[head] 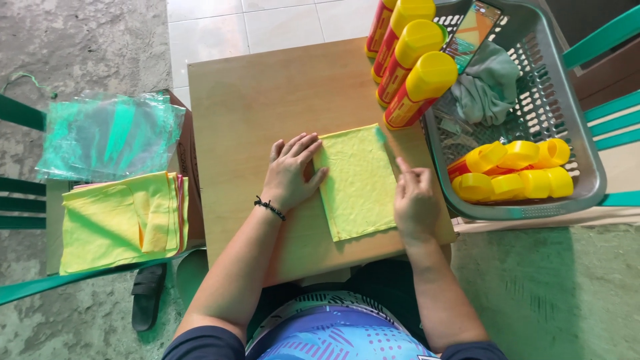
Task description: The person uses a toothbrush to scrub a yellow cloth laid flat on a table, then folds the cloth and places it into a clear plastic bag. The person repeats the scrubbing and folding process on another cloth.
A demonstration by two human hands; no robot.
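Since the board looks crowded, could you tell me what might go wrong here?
The upright yellow-capped bottles stand right beside the yellow cloth; the right hand could knock one over. The wooden board seems to rest on the lap, so pressing with the left hand might tilt it.

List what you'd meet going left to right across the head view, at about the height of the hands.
Stack of yellow cloths → left hand → yellow-green cloth → right hand → grey basket holding yellow-capped bottles.
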